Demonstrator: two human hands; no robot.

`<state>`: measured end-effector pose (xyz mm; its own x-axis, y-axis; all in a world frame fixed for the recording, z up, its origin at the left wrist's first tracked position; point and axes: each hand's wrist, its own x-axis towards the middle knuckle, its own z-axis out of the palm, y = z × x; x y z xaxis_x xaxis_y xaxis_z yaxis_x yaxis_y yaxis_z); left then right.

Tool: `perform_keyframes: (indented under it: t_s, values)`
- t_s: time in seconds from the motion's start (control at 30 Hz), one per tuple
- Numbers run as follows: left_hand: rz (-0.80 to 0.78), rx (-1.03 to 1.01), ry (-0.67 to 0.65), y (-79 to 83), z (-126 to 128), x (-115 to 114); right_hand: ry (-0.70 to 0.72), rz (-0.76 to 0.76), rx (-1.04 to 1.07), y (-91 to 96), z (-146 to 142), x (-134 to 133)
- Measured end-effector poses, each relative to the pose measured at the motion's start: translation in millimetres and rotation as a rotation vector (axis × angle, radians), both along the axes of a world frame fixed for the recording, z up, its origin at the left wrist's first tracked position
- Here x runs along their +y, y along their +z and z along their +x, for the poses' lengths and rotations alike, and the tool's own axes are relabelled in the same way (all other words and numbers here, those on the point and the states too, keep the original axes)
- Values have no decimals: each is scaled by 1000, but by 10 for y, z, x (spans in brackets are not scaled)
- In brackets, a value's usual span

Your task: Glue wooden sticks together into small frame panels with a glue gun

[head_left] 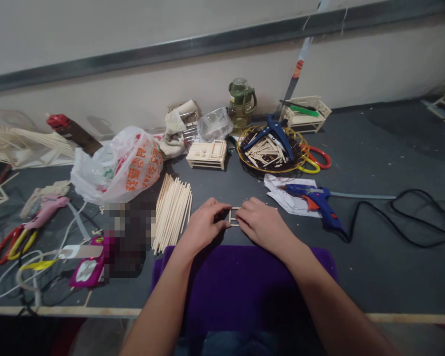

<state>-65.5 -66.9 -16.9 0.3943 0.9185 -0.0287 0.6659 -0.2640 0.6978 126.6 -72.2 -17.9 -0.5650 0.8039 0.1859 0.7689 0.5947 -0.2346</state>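
Between my two hands lies a small frame of thin wooden sticks point(234, 216) on the dark table, just beyond a purple cloth point(244, 291). My left hand point(210, 220) pinches its left end between thumb and fingers. From the other side, my right hand point(259, 221) closes over the frame and covers most of its right part. A bundle of loose wooden sticks point(172, 212) rests left of my left hand. To the right of my right hand, a blue hot glue gun point(313, 198) lies partly on white papers point(272, 190).
At the back stand a small stick-built table model point(206, 154), a wicker basket point(243, 155) with short sticks and blue cutters, and a green bottle point(241, 101). A plastic bag point(114, 163), a pink glue gun point(48, 211) and scissors point(11, 244) lie left. A black cord point(378, 207) loops right.
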Motion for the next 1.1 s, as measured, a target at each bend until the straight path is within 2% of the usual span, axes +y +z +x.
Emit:
perform_keyframes:
  t_s: [1.1]
  values:
    - [-13, -5, -11, -12, -12, 17, -4, -22, 34, -12, 0, -2]
